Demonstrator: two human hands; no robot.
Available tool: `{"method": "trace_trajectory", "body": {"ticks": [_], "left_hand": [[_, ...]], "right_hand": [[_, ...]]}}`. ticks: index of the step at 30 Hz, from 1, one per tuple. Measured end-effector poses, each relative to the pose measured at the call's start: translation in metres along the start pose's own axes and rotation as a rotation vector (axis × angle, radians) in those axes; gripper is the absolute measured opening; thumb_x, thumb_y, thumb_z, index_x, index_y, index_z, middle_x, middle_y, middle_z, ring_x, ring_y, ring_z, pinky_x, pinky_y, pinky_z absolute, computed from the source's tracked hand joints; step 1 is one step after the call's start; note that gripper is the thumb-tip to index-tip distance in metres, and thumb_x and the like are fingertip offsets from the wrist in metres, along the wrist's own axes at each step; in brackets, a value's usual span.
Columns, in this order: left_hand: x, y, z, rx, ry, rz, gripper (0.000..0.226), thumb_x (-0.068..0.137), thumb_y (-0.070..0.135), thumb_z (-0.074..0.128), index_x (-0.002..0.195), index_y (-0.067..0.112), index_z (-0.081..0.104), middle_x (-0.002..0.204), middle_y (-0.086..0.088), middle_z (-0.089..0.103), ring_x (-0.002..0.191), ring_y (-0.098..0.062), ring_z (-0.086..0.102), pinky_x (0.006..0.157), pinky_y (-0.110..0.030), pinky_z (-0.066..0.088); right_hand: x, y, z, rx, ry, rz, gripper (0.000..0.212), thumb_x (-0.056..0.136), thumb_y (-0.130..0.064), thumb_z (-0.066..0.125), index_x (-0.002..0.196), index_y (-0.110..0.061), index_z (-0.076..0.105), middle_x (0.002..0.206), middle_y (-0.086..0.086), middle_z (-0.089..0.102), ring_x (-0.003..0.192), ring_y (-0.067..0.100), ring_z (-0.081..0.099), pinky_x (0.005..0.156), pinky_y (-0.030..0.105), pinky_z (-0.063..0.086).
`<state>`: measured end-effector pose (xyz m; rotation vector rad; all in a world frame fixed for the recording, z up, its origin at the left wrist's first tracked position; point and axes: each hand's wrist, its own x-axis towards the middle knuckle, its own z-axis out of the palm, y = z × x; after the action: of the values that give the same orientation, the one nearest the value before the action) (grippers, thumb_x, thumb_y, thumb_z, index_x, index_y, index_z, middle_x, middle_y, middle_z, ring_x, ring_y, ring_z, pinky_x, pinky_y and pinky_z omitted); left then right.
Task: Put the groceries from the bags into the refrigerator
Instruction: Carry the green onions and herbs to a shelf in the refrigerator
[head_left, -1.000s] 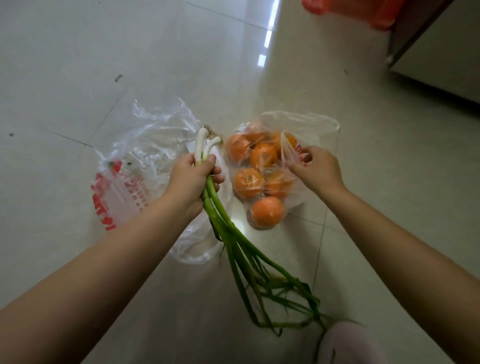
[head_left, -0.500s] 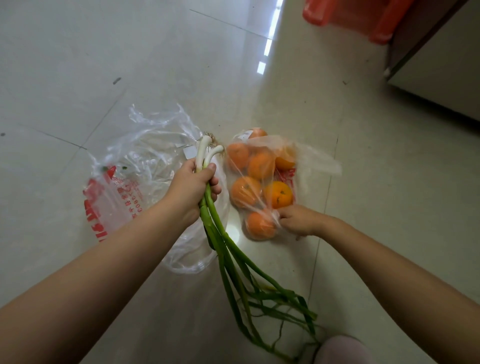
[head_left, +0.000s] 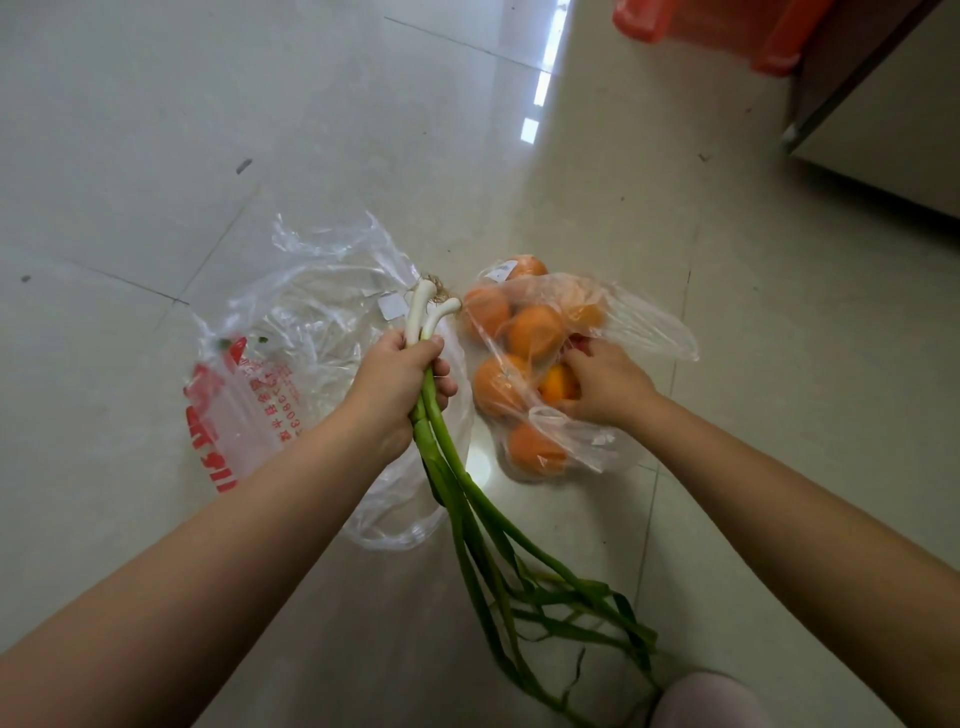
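Now | left hand (head_left: 400, 384) fingers grip green onions (head_left: 447, 457) | right hand (head_left: 605, 382) fingers curled into bag of oranges (head_left: 524, 332)

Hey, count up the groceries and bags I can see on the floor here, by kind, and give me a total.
Oranges, in the clear bag: 6 visible
Green onions, held in the left hand: 2
Plastic bags: 2, the clear fruit bag that the right hand is on, and the red-printed bag
Total: 10
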<state>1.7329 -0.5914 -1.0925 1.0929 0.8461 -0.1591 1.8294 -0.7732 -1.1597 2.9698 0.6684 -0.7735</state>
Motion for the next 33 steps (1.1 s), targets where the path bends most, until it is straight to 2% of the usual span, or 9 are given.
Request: {"method": "trace_trajectory", "body": {"ticks": [6,8,11,15,17,20,23,27,33], "left_hand": [[-0.003,0.002,0.002,-0.044,-0.028,-0.007,0.023,0.095,-0.002,0.037,0.077,0.010,0.044,0.066,-0.007,0.046,0.038,-0.009,0.054,0.038,-0.016,0.045],[-0.008,0.005,0.006,-0.101,-0.058,-0.038,0.024,0.093,-0.009,0.033,0.079,0.007,0.043,0.072,-0.009,0.047,0.055,-0.015,0.054,0.049,-0.024,0.052],[-0.021,0.022,0.017,-0.119,-0.131,-0.079,0.026,0.095,-0.013,0.028,0.084,0.002,0.046,0.081,-0.011,0.050,0.069,-0.016,0.055,0.059,-0.028,0.057],[-0.059,0.066,0.045,-0.196,-0.192,-0.056,0.025,0.097,-0.007,0.034,0.118,-0.003,0.048,0.097,-0.011,0.060,0.079,-0.013,0.062,0.057,-0.015,0.057],[-0.093,0.095,0.063,-0.185,-0.179,-0.071,0.025,0.097,-0.003,0.038,0.116,-0.011,0.053,0.092,-0.009,0.063,0.072,-0.009,0.064,0.056,-0.013,0.056],[-0.155,0.151,0.090,-0.100,-0.210,-0.128,0.017,0.096,0.002,0.043,0.100,-0.005,0.058,0.078,-0.008,0.062,0.051,-0.004,0.066,0.052,-0.013,0.056],[-0.224,0.222,0.122,0.030,-0.267,-0.120,0.020,0.098,0.006,0.041,0.085,0.004,0.055,0.084,-0.010,0.061,0.067,-0.015,0.067,0.058,-0.022,0.058],[-0.316,0.333,0.181,0.303,-0.367,-0.008,0.013,0.102,0.016,0.033,0.101,0.009,0.044,0.083,-0.009,0.059,0.073,-0.021,0.061,0.072,-0.031,0.052],[-0.448,0.469,0.290,0.650,-0.536,0.340,0.010,0.103,0.021,0.028,0.109,0.016,0.034,0.065,-0.006,0.044,0.056,-0.015,0.046,0.057,-0.025,0.046]], "right_hand": [[0.011,-0.007,0.000,0.028,-0.137,0.164,0.072,0.068,-0.055,0.067,0.129,-0.028,0.040,0.133,0.005,0.048,0.125,0.030,0.040,0.101,0.049,0.034],[0.009,-0.009,-0.002,0.040,-0.093,0.197,0.074,0.064,-0.055,0.070,0.127,-0.028,0.041,0.128,0.004,0.052,0.122,0.029,0.043,0.102,0.048,0.030],[-0.012,-0.014,-0.023,0.152,0.046,0.141,0.079,0.060,-0.051,0.075,0.127,-0.027,0.041,0.128,0.005,0.053,0.119,0.028,0.048,0.096,0.043,0.039],[-0.065,-0.019,-0.089,0.436,0.071,0.109,0.079,0.062,-0.035,0.077,0.130,-0.021,0.041,0.129,0.011,0.047,0.110,0.028,0.052,0.077,0.028,0.037],[-0.100,-0.023,-0.133,0.506,0.071,0.120,0.076,0.064,-0.030,0.077,0.130,-0.021,0.040,0.125,0.011,0.042,0.102,0.024,0.049,0.077,0.027,0.036],[-0.158,-0.027,-0.211,0.631,0.117,0.144,0.070,0.067,-0.021,0.075,0.128,-0.018,0.041,0.110,0.004,0.035,0.094,0.015,0.039,0.078,0.025,0.034],[-0.217,-0.024,-0.306,0.722,0.167,0.191,0.070,0.068,-0.020,0.076,0.128,-0.017,0.040,0.110,0.002,0.031,0.096,0.014,0.037,0.081,0.024,0.034],[-0.294,-0.014,-0.445,0.774,0.255,0.247,0.069,0.071,-0.020,0.074,0.130,-0.017,0.039,0.129,0.011,0.036,0.098,0.016,0.040,0.081,0.027,0.036],[-0.417,0.018,-0.648,0.804,0.570,0.302,0.066,0.072,-0.016,0.073,0.129,-0.013,0.040,0.131,0.014,0.039,0.112,0.025,0.046,0.084,0.023,0.032]]}}
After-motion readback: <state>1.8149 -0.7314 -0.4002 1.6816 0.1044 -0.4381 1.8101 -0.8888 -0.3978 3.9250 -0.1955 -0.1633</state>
